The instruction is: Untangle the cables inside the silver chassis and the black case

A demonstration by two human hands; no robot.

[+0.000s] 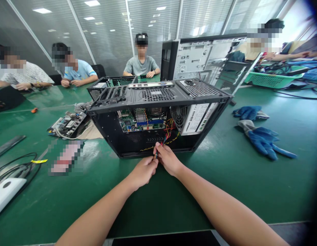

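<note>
The left hand and right hand are pinching the near end of some coloured wires, fingertips clamped on them, at the computer case's six o'clock. The wires are leading up toward one o'clock, beside the fan. Wire handling is seemingly underway; the next move is probably calling for steady fingers and slack.

Red, yellow and black cables run down in a loose bundle from the power supply, their lower ends pinched between the left hand and the right hand — just at the open side of the black computer case. The case stands with its vented port face upward; inside, a green circuit board sits left of the power supply — its fan grille and white label visible.
</note>
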